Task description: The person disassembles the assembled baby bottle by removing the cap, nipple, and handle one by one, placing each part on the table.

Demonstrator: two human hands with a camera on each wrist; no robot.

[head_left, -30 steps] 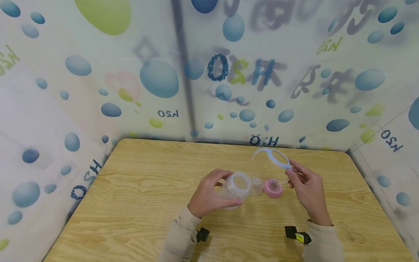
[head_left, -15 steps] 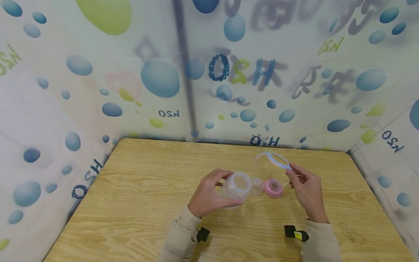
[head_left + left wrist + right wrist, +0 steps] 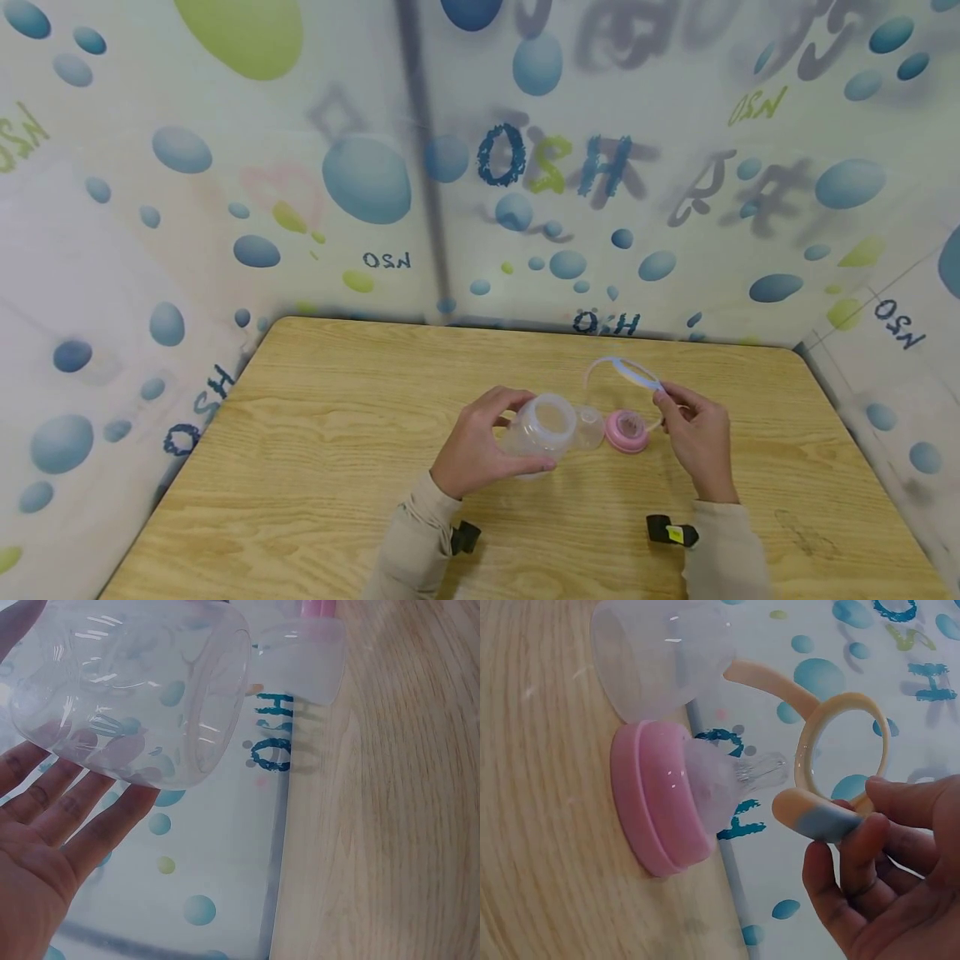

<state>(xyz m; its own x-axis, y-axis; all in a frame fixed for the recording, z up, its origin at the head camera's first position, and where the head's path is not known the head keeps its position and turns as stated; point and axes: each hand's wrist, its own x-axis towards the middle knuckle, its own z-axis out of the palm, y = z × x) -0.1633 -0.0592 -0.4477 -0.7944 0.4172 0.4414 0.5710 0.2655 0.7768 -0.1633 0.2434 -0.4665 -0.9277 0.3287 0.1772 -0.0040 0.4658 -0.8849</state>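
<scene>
My left hand (image 3: 480,442) grips a clear baby bottle (image 3: 551,421), whose open mouth tilts up and to the right. In the left wrist view the fingers curve along the side of the see-through bottle (image 3: 135,690). My right hand (image 3: 701,437) pinches a bottle handle (image 3: 637,375), a ring with curved arms, by one arm between thumb and fingers. The right wrist view shows this handle (image 3: 804,757) as pale orange with a blue-grey part. Below it, a pink collar (image 3: 656,799) with a clear teat stands on the table, apart from the handle.
A clear dome cap (image 3: 590,429) stands on the wooden table (image 3: 337,433), between the bottle and the pink collar. Patterned walls (image 3: 367,179) enclose the table's back and sides. Black straps (image 3: 465,537) hang at both wrists.
My right hand has shifted slightly left and the handle has come down a little, its ring now seen more edge-on. The left hand and bottle have not visibly moved.
</scene>
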